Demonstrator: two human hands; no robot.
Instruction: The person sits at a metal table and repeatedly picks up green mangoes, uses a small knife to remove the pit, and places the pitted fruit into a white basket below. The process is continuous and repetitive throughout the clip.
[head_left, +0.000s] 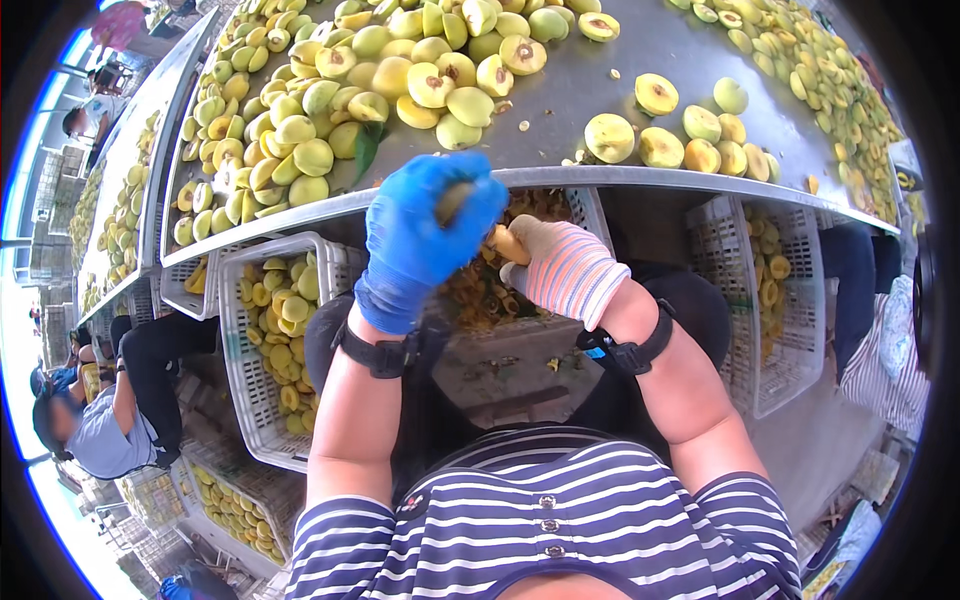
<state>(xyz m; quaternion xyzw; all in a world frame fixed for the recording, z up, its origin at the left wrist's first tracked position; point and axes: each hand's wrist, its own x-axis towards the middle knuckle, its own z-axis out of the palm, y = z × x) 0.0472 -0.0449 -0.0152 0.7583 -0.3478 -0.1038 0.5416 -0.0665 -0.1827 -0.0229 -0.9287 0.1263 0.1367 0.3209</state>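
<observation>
My left hand (435, 225), in a blue rubber glove, is curled around a greenish fruit half (454, 202), partly hidden by the fingers and a little blurred. To its right, my right hand (562, 262), in a striped knit glove, holds a small yellow-orange object (508, 244), perhaps a tool handle or a fruit piece; I cannot tell which. Both hands are just off the near edge of a metal table (547, 142), above a crate of fruit scraps (480, 300). Halved yellow-green stone fruit (390, 75) lie heaped on the table, with a green leaf (367, 150) beside them.
A white plastic crate (240, 360) of fruit halves stands at the left of my legs, another crate (795, 337) at the right. The table's metal rim (637, 176) runs across in front. A seated person (112, 427) is at the left; another person's legs (855, 277) are at the right.
</observation>
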